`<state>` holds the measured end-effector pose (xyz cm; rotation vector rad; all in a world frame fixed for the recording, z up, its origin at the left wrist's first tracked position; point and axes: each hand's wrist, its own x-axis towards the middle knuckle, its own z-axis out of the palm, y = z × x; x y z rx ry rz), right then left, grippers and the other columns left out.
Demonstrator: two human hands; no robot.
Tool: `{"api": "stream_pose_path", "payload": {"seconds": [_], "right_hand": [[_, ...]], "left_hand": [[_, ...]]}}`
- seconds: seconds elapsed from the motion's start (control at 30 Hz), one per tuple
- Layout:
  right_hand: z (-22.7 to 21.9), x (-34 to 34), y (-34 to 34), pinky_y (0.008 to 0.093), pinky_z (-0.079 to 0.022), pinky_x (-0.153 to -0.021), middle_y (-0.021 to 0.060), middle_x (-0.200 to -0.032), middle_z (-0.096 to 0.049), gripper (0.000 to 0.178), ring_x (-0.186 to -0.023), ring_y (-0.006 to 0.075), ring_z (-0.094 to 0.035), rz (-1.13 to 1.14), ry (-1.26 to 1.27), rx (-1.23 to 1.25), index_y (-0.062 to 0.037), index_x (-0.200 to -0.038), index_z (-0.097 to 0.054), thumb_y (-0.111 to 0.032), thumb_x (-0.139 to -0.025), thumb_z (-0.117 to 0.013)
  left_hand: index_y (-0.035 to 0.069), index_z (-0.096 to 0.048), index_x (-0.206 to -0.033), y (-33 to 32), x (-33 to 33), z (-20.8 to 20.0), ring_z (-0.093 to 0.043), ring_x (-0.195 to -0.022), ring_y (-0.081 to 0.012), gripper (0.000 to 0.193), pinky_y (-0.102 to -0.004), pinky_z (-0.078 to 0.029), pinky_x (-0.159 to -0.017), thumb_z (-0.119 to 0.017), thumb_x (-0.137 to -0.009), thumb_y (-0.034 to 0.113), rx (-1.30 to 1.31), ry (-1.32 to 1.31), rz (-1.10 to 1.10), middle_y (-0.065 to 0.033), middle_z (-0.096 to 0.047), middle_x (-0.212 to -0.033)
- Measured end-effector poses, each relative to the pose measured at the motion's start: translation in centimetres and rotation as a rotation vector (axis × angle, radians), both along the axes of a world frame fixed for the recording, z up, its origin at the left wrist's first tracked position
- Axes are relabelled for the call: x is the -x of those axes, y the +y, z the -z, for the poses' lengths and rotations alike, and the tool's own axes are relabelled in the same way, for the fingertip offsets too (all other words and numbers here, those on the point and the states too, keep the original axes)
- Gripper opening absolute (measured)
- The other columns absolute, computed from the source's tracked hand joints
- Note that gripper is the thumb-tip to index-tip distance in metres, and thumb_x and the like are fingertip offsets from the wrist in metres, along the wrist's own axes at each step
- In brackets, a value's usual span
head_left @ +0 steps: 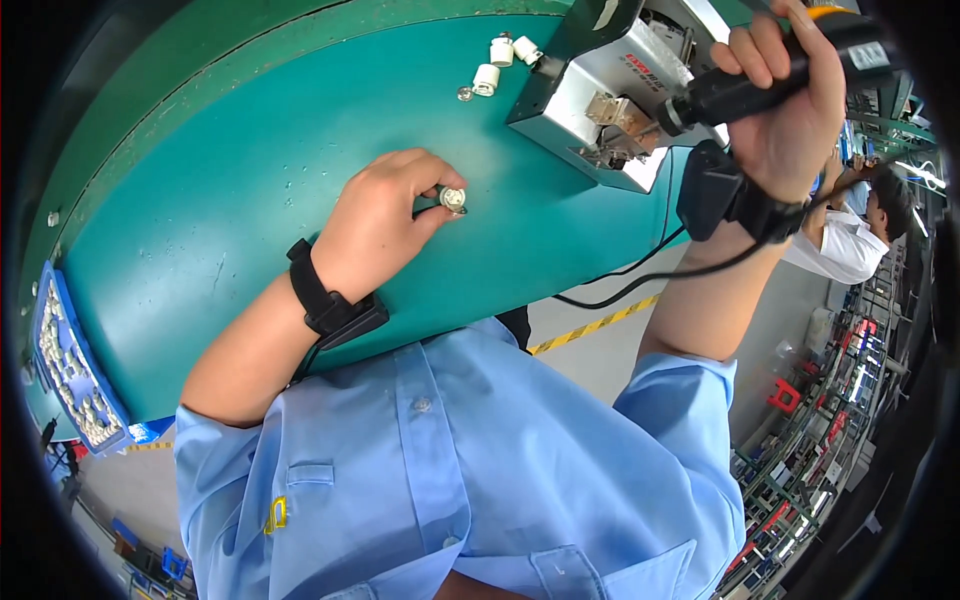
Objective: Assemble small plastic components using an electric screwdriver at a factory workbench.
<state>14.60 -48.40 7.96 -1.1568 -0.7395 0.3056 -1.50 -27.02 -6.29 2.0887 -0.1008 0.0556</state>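
Observation:
Between the thumb and fingers of my left hand (385, 205) is a small white lamp holder (453, 198), held just above the green table with its end facing up. My right hand (795, 100) is raised at the upper right, wrapped around a black electric screwdriver (755, 92). The screwdriver's nose points left, in front of a metal-sided bench machine (580, 110); I cannot tell whether its bit touches the machine. Several similar white lamp holders (487, 78) lie beyond my left hand, with a small round metal piece (465, 94) beside them.
A blue tray (92, 375) of many small white parts stands at the table's left end. Black cables (640, 278) run from my right wrist past the edge of the green table (200, 260). A person in a white shirt (845, 245) is at the far right, near crowded racks (820, 450).

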Motion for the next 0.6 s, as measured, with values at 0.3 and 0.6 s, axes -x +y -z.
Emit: {"api": "stream_pose_path", "payload": {"seconds": [0.3, 0.6], "right_hand": [[1.8, 6.6, 4.4, 0.03, -0.035, -0.056, -0.0017, -0.062, -0.039, 0.025, -0.05, 0.0093, -0.036, 0.171, 0.166, -0.115, -0.002, -0.11, -0.053, -0.02, -0.098, -0.039], [3.6, 8.6, 6.5, 0.0308, -0.036, -0.054, -0.0001, -0.059, -0.042, 0.021, -0.049, 0.0117, -0.039, 0.116, -0.114, 0.064, -0.0044, -0.107, -0.047, -0.022, -0.097, -0.041]], "left_hand": [[0.005, -0.064, -0.09, -0.4, -0.4, 0.2, -0.061, -0.081, -0.0281, 0.018, -0.0392, -0.05, -0.072, -0.073, -0.075, 0.005, 0.056, -0.028, -0.003, -0.0078, -0.064, -0.083], [0.006, -0.062, -0.09, -0.2, -0.4, 0.4, -0.06, -0.083, -0.0298, 0.017, -0.041, -0.048, -0.073, -0.072, -0.075, 0.006, 0.039, -0.064, 0.009, -0.0078, -0.062, -0.083]]}}
